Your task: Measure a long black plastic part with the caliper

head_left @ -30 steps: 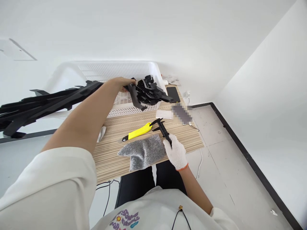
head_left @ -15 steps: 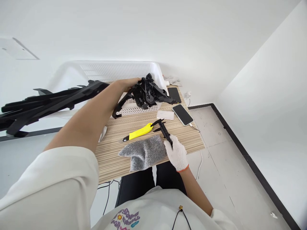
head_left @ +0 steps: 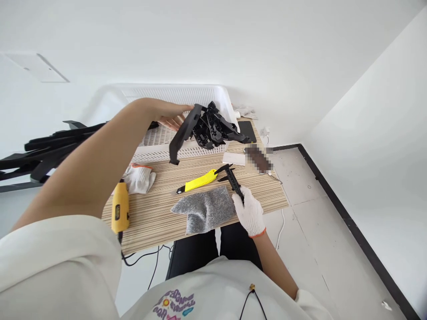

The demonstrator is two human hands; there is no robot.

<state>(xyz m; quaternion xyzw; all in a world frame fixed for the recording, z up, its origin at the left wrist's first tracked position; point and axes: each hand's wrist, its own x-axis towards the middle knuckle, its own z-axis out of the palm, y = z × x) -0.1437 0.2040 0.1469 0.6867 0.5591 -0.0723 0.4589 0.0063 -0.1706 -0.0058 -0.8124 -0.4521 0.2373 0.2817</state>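
Observation:
My bare left hand [head_left: 171, 116] reaches over the basket and grips the upper end of a curved black plastic part [head_left: 185, 132] with the fingertips; the thumb is hidden. Beside that part lies a heap of similar black plastic parts [head_left: 213, 126] at the basket's right end. My right hand [head_left: 249, 211], in a white knit glove with an orange cuff, closes around a black caliper [head_left: 234, 181] above the table. The caliper's jaws point away from me, near the tip of a yellow utility knife [head_left: 201, 181]. A grey cloth [head_left: 208, 209] lies just left of the right hand.
The white slatted basket [head_left: 156, 153] stands at the back of the wooden table [head_left: 156, 222]. More long black parts [head_left: 56, 142] stick out at its left. A yellow corded tool [head_left: 120, 209], a white glove [head_left: 142, 179], a white block [head_left: 234, 158] and a black tablet-like slab [head_left: 247, 131] lie about.
My left wrist has risen and shifted left, and the curved black part has tilted more upright. The yellow tool and white glove have come into view. My right hand keeps the caliper.

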